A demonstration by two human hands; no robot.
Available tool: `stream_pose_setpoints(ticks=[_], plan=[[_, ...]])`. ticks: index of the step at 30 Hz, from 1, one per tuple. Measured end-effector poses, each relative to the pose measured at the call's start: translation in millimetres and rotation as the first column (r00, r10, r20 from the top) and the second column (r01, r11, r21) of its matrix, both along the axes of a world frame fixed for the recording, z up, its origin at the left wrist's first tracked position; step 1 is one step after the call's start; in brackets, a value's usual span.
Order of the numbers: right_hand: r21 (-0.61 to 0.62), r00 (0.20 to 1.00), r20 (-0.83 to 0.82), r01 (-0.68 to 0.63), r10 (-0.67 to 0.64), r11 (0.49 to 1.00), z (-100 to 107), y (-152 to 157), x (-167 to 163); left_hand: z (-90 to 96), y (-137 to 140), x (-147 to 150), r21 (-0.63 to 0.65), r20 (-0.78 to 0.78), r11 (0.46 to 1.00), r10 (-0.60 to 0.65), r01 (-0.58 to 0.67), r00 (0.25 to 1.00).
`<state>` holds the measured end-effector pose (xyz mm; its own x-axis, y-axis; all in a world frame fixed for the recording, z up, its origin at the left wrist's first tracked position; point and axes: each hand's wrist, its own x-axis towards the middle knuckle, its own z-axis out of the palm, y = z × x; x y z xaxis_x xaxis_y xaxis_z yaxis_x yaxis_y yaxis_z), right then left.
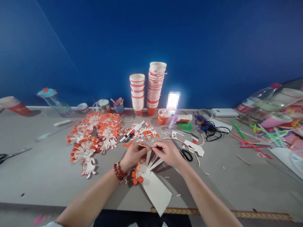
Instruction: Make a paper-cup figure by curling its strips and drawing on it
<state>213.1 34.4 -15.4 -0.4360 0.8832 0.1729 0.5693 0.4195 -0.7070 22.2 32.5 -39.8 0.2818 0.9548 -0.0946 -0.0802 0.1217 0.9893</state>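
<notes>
A cut-open paper cup [144,171] lies in front of me, its wall slit into white strips around the base. Several strips on its left end in orange curls, while those toward my right hand are straight. One wide white panel [158,194] points toward me. My left hand [134,155] pinches a thin wooden stick [142,145]. Fingers of my right hand [168,153] are closed on the tip of a paper strip [148,157], against the stick's end. The fingertips of both hands nearly meet there and partly hide the strip's tip.
Finished curled paper figures [94,135] pile up at left. Two stacks of paper cups [155,91] stand by the blue wall. Scissors [187,155], paper scraps [144,130], a purple glue stick [173,121] and a blue glue gun [205,124] lie beyond and right of my hands.
</notes>
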Motion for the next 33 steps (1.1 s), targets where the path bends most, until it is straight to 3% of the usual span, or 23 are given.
stream_pose_setpoints(ticks=[7,19,24,33], plan=[[0.062,0.998,0.068,-0.014,0.010,0.998,4.6,-2.8,-3.5,6.5,-1.7,-0.3,-0.112,0.086,0.993,0.044,-0.034,0.995],[0.221,0.988,0.150,-0.065,0.032,0.973,2.9,-3.5,-4.1,5.9,-1.1,0.3,-0.128,0.091,0.991,0.043,-0.031,0.995],[0.284,0.980,0.196,-0.036,-0.022,0.958,1.4,-3.1,-8.0,6.2,-2.8,0.1,-0.128,0.116,0.992,0.024,-0.009,0.993],[0.258,0.974,0.220,-0.006,-0.053,0.966,1.9,-3.2,-8.6,3.5,-1.4,-1.2,-0.108,0.108,0.994,0.014,-0.002,0.994]])
